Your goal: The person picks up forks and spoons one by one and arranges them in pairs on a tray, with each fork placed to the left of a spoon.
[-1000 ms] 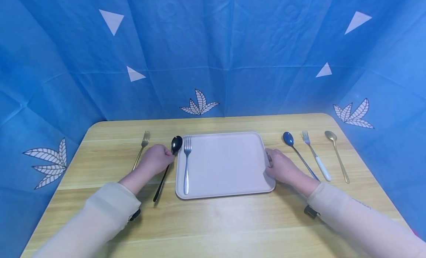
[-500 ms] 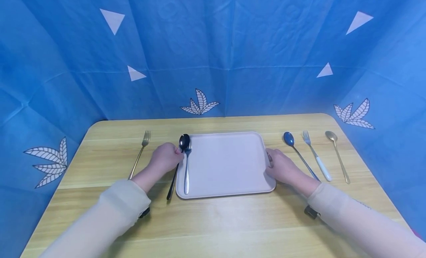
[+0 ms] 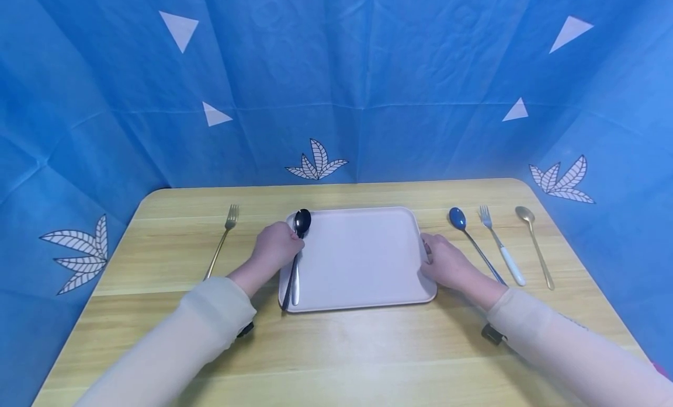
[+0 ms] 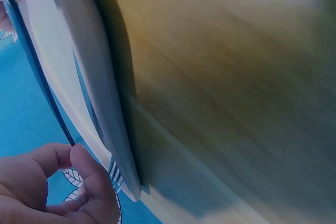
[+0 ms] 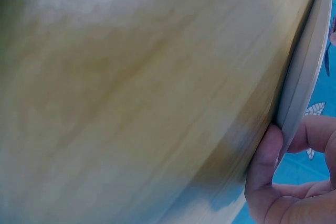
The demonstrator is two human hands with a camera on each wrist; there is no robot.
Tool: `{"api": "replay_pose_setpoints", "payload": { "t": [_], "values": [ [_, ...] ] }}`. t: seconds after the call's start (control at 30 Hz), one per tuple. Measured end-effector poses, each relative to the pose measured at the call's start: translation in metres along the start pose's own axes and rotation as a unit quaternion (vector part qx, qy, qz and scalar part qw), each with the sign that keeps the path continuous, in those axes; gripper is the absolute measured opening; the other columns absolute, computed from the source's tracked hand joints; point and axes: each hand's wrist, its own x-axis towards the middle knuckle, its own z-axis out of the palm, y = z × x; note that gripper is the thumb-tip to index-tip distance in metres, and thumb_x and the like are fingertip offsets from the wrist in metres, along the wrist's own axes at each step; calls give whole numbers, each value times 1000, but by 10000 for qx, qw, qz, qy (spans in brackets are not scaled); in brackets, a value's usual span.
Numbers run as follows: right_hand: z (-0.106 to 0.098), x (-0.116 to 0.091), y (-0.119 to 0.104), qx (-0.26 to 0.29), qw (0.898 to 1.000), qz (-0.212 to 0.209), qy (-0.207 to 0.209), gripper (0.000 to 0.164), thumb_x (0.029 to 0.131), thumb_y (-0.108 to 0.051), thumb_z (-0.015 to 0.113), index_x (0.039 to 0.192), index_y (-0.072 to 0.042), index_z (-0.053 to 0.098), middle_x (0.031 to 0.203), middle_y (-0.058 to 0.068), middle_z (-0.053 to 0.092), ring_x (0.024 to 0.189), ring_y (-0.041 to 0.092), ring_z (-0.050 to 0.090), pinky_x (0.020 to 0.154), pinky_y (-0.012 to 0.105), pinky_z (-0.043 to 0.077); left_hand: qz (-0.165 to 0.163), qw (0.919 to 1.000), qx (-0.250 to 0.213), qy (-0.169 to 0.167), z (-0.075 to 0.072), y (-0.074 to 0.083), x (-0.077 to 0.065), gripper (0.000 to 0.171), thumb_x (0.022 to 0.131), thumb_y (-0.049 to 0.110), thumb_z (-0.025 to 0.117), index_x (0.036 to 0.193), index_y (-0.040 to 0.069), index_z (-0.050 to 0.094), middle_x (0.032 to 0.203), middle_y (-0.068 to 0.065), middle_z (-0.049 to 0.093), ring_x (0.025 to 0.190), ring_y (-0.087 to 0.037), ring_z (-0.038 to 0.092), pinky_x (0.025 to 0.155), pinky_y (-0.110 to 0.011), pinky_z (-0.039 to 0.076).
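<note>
In the head view my left hand (image 3: 277,243) pinches a black spoon (image 3: 302,221) by its handle, just below the bowl. The spoon hangs above the left side of a pale rectangular tray (image 3: 363,258). Under it lies a silver fork, mostly hidden by hand and spoon; its handle end (image 3: 296,290) shows. From the left wrist, the spoon's dark handle (image 4: 35,64) slants over the tray, apart from the fork tines (image 4: 116,174). My right hand (image 3: 444,262) grips the tray's right edge, with the thumb (image 5: 268,153) against the rim.
A gold fork (image 3: 231,217) lies on the wooden table (image 3: 357,360) left of the tray. To the right are a blue spoon (image 3: 457,218), a white-handled fork (image 3: 511,264) and a gold spoon (image 3: 526,214). A blue curtain (image 3: 347,62) surrounds the table's back and sides.
My left hand has carried the black spoon rightward, from beside the tray to above its left side, over the silver fork. The right hand has stayed on the tray's edge.
</note>
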Motion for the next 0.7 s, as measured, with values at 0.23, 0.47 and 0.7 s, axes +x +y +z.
{"api": "replay_pose_setpoints", "payload": {
  "t": [0.23, 0.47, 0.7],
  "values": [
    [0, 0, 0, -5, 10000, -8, 12, 73, 79, -2, 65, 143, 15, 37, 118, 30, 55, 98, 37, 61, 88, 51, 53, -11, 9998, -121, 140, 4, 7, 3, 37, 88, 14, 61, 55, 14, 44, 49, 4, 36, 45, -13, 37, 47, -27, 34],
    [-1, -1, 0, 20, 10000, -6, 20, 73, 79, -2, 65, 144, 15, 36, 121, 32, 54, 101, 39, 61, 89, 52, 52, -175, 9995, -242, 32, 12, 14, 6, 32, 89, 13, 61, 59, 12, 49, 51, 3, 42, 44, -12, 40, 45, -25, 35],
    [-1, -2, -2, 82, 10000, -22, 15, 72, 79, -1, 65, 144, 14, 37, 120, 31, 55, 100, 39, 61, 88, 52, 53, -291, 9991, -320, 0, 18, 19, 8, 34, 89, 11, 59, 58, 13, 46, 50, 3, 39, 42, -10, 37, 41, -23, 33]
  ]
}}
